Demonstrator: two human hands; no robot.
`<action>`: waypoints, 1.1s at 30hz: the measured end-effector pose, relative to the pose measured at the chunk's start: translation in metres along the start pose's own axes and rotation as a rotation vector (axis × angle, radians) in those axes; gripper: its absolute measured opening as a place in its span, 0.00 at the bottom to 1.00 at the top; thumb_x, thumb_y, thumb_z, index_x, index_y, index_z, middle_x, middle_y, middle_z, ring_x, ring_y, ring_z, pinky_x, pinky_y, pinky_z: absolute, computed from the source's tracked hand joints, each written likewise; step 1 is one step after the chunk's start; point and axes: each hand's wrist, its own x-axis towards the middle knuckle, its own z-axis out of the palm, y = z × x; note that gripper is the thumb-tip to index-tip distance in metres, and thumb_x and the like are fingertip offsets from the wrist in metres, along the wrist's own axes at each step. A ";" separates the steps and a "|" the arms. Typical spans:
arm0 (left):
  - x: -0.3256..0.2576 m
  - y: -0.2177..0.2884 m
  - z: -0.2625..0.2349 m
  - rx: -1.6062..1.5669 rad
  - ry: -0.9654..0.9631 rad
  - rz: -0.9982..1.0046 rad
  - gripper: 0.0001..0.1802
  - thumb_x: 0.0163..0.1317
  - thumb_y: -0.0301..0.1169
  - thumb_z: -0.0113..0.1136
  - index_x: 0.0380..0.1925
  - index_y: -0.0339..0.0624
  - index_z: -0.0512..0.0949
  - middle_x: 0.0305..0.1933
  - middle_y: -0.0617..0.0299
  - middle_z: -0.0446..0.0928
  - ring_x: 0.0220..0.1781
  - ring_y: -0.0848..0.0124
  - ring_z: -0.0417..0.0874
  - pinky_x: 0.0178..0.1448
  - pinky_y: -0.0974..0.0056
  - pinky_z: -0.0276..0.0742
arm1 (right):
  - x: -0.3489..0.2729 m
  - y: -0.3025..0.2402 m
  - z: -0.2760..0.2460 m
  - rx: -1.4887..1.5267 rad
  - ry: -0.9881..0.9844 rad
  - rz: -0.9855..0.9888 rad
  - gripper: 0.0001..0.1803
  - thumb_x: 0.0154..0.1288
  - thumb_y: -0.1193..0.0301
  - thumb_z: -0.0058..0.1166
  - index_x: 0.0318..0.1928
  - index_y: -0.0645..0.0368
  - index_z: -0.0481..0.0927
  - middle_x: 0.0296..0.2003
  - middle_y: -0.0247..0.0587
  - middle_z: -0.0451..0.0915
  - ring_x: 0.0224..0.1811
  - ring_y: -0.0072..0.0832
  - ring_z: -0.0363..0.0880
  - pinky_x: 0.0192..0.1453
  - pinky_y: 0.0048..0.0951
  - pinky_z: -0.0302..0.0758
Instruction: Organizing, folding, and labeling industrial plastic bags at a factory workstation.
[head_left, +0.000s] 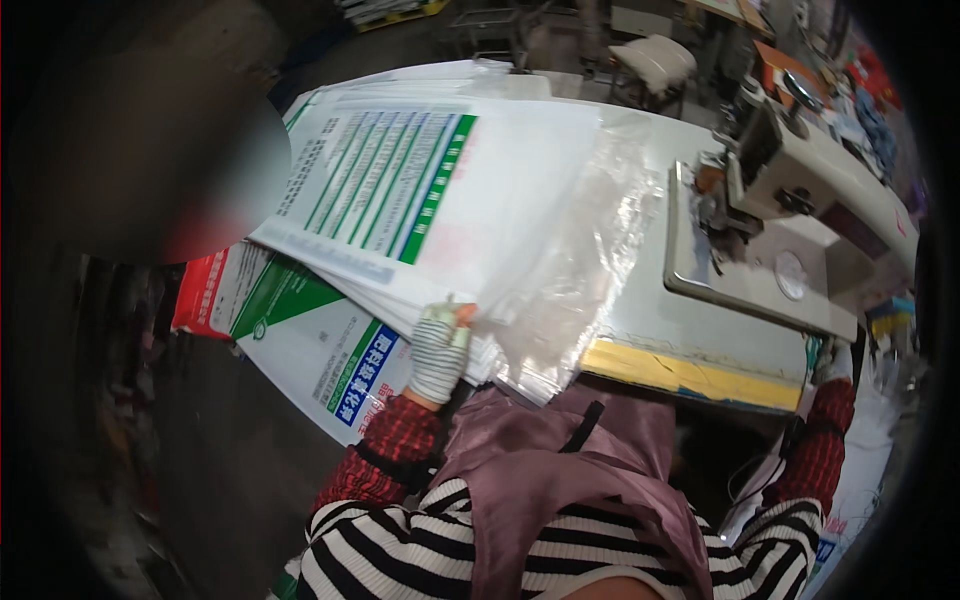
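My left hand [440, 345], in a striped knit glove, pinches the near corner of the top white woven sack [470, 190] on a stack printed with green and blue panels. A clear plastic liner [590, 270] sticks out of the sack's right side. My right hand [835, 362] is down at the table's right edge, mostly hidden behind it; what it holds cannot be seen. An industrial sewing machine [800, 180] stands at the right on the table.
More printed sacks [300, 330] hang off the table's left side toward the floor. The table's front edge has a yellow strip [690, 375]. A padded stool [655, 60] and clutter lie beyond the table.
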 end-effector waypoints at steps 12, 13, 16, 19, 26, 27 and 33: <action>-0.004 -0.113 -0.033 -0.791 0.517 -0.928 0.08 0.62 0.32 0.55 0.41 0.46 0.72 0.27 0.66 0.74 0.24 0.76 0.73 0.16 0.70 0.63 | -0.041 -0.003 0.016 0.047 -0.115 -0.042 0.06 0.61 0.69 0.51 0.38 0.55 0.76 0.27 0.31 0.80 0.19 0.16 0.77 0.13 0.10 0.71; -0.008 -0.146 -0.038 -0.837 0.550 -1.006 0.08 0.62 0.33 0.56 0.39 0.46 0.71 0.26 0.64 0.74 0.21 0.76 0.72 0.14 0.70 0.61 | -0.034 0.001 0.015 0.117 -0.077 -0.100 0.04 0.61 0.69 0.51 0.37 0.52 0.76 0.26 0.29 0.78 0.18 0.16 0.75 0.13 0.10 0.70; 0.017 -0.176 -0.053 -0.940 0.556 -1.175 0.08 0.63 0.34 0.56 0.34 0.45 0.69 0.22 0.61 0.72 0.13 0.75 0.67 0.12 0.71 0.57 | -0.038 0.013 0.033 0.203 0.004 -0.117 0.04 0.61 0.67 0.52 0.37 0.49 0.75 0.25 0.26 0.75 0.16 0.15 0.70 0.12 0.11 0.68; 0.047 -0.164 -0.059 -0.838 0.532 -1.273 0.10 0.62 0.35 0.59 0.32 0.44 0.69 0.19 0.61 0.71 0.10 0.74 0.66 0.11 0.69 0.53 | -0.029 0.006 0.022 0.087 0.025 -0.018 0.11 0.50 0.78 0.46 0.34 0.50 0.72 0.20 0.27 0.70 0.11 0.16 0.65 0.07 0.13 0.61; 0.053 -0.194 -0.064 -0.703 0.419 -1.388 0.13 0.56 0.33 0.65 0.32 0.45 0.69 0.15 0.63 0.68 0.09 0.73 0.64 0.10 0.67 0.53 | -0.031 0.011 0.023 -0.012 -0.062 -0.011 0.09 0.44 0.80 0.46 0.22 0.48 0.67 0.17 0.25 0.68 0.10 0.18 0.62 0.09 0.13 0.62; 0.055 -0.195 -0.062 -0.688 0.487 -1.325 0.12 0.56 0.31 0.64 0.31 0.45 0.68 0.15 0.63 0.67 0.09 0.73 0.64 0.10 0.67 0.54 | -0.040 0.012 0.029 -0.053 0.003 -0.054 0.09 0.46 0.79 0.46 0.23 0.48 0.68 0.17 0.25 0.67 0.10 0.17 0.61 0.09 0.13 0.61; 0.067 -0.152 -0.068 -0.785 0.639 -1.008 0.08 0.54 0.25 0.57 0.24 0.46 0.68 0.13 0.65 0.65 0.08 0.74 0.62 0.09 0.69 0.55 | -0.074 0.031 0.041 0.021 0.135 -0.347 0.09 0.62 0.56 0.55 0.35 0.44 0.74 0.21 0.22 0.67 0.14 0.11 0.58 0.13 0.10 0.58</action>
